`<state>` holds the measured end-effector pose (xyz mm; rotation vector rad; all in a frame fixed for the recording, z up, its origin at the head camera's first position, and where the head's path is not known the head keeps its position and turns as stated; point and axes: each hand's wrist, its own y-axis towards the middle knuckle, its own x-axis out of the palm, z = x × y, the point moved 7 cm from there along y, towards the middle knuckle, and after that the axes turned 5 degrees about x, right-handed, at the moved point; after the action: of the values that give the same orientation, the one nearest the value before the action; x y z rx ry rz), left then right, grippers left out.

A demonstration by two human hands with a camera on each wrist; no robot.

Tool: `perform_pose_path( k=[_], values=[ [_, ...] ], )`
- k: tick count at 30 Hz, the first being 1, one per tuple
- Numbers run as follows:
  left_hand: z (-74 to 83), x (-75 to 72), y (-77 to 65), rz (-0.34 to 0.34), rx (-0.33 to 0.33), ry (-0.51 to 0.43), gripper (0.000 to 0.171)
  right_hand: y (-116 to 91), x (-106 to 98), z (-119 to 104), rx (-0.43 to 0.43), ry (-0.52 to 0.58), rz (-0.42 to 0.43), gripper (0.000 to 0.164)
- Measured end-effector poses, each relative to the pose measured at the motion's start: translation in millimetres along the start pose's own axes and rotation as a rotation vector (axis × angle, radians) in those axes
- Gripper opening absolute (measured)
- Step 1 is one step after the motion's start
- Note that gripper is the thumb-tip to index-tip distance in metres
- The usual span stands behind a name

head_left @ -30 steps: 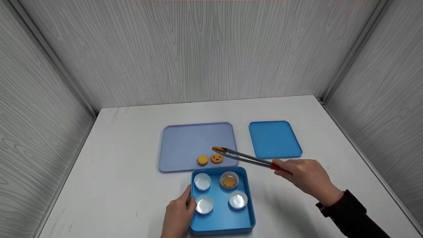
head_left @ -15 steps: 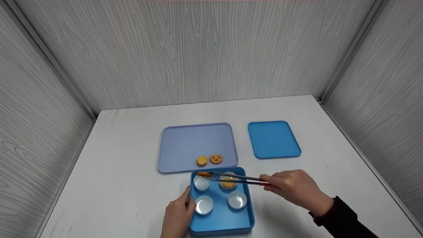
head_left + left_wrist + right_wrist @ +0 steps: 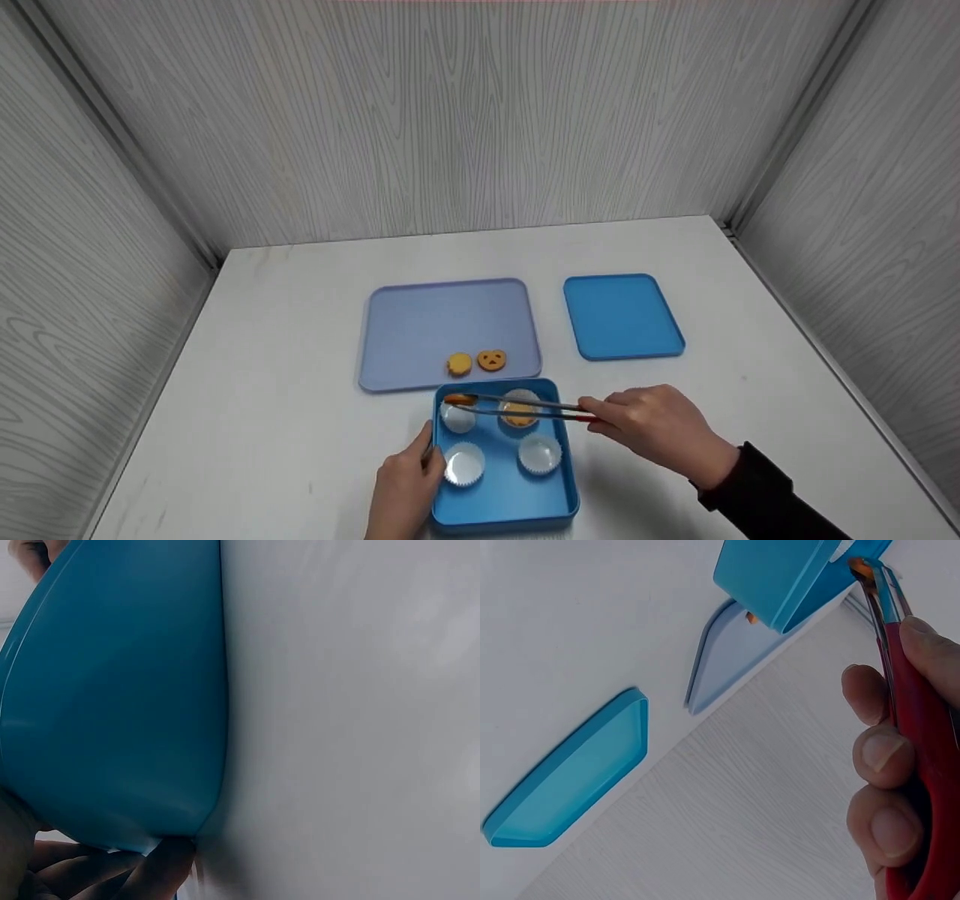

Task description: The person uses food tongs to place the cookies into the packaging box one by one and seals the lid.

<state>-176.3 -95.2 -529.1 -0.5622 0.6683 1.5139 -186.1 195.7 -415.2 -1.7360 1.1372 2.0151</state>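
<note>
- Grey wood-grain panels [image 3: 465,120]: stand at back and both sides.
- White tabletop [image 3: 300,390]: carries everything below.
- Lavender tray [image 3: 442,319]: mid-table, just beyond the box; two cookies near its front edge.
- Blue box [image 3: 502,506]: rectangular, rounded corners, nearest the person; four fluted liners inside.
- Shallow blue tray [image 3: 624,316]: right of the lavender one, apart from it.
- Right hand [image 3: 656,427]: dark sleeve [image 3: 757,487], fingers and thumb wrapped round the tongs' handles.
- Left hand [image 3: 405,484]: grips the box by its left side.
- Metal tongs [image 3: 911,701]: red handles, reaching leftward over the box, tips closed on an orange piece.
- Far-left liner [image 3: 459,422]: under the tips; contact unclear.
- Far-right liner [image 3: 517,394]: yellow-orange cookie [image 3: 519,422] inside, tongs crossing above.
- Near-left liner [image 3: 464,465], near-right liner [image 3: 540,454]: side by side, apart.
- Face-cutout cookie [image 3: 492,361]: brown, on lavender tray.
- Yellow cookie [image 3: 459,364]: just left of it.
- Orange piece [image 3: 460,400]: pinched in tongs, exact shape hidden.
</note>
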Motion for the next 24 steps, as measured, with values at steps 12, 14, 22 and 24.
perform_pose_path(
  k=[12, 14, 22, 24],
  values=[
    [-0.2, 1.0, 1.0, -0.014, -0.019, -0.004, 0.049, 2.9, 6.7, -2.6, -0.016, -0.076, -0.017, 0.039],
    [-0.2, 0.8, 0.8, -0.012, -0.016, -0.002, 0.048, 3.6, 7.8, -2.9, -0.015, -0.087, -0.029, 0.038],
    [-0.1, 0.0, 0.6, -0.008, -0.018, -0.007, 0.047, 5.9, 10.6, -4.4, -0.016, -0.117, -0.062, 0.036],
    [0.0, 0.0, 0.7, -0.01, -0.02, -0.01, 0.047, 6.0, 10.0, -4.7, -0.017, -0.12, -0.059, 0.036]
  ],
)
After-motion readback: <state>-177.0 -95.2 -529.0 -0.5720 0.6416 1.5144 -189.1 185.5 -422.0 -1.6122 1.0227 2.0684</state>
